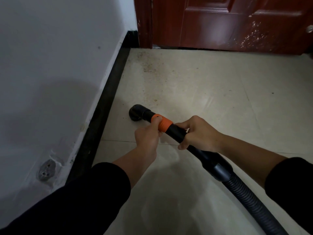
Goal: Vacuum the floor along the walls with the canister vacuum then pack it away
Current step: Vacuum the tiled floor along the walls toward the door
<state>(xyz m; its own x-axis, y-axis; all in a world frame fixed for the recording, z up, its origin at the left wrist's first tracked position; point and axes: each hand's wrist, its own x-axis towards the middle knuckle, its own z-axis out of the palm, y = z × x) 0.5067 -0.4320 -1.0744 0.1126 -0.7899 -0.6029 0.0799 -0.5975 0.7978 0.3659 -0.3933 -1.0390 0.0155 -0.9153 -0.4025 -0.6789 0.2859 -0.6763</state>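
Gripping smooth black wand [176, 131], orange collar [165, 125]

wand [176, 131] matt plastic | floor [203, 85] glossy tile | door [220, 28] likely wood

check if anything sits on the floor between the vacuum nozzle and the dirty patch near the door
Nothing visible does. The nozzle is near the baseboard, and only bare floor lies between it and the speckled dirt in the corner by the door.
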